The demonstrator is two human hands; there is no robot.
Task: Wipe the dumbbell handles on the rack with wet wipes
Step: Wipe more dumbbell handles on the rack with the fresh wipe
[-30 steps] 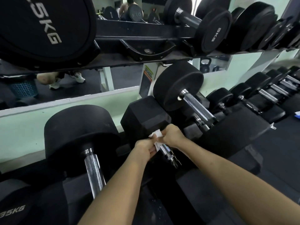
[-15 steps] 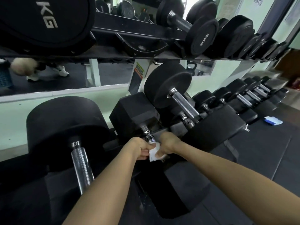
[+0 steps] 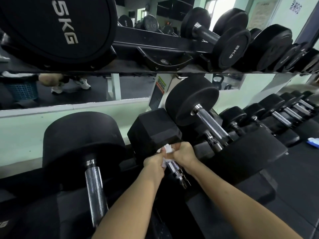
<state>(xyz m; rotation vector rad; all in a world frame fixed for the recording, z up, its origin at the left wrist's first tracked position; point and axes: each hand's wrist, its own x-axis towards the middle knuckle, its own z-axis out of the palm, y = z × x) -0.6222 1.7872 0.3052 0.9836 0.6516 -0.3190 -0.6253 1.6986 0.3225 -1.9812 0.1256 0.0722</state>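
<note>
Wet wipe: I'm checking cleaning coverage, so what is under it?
The wipe wraps the metal handle of the hexagonal dumbbell, gripped by the left hand and right hand. The handle's near end shows bare; the stretch under wipe and fingers is hidden.

The wet wipe (image 3: 168, 150) is white and crumpled, thin cloth or paper, hard to tell which. The handle (image 3: 173, 167) under it is glossy chromed metal. The neighbouring handle (image 3: 95, 187) is rough, knurled steel. The round dumbbell heads (image 3: 77, 135) and the hex head (image 3: 151, 128) look like matt black rubber, as does the floor mat (image 3: 293, 169)
</note>
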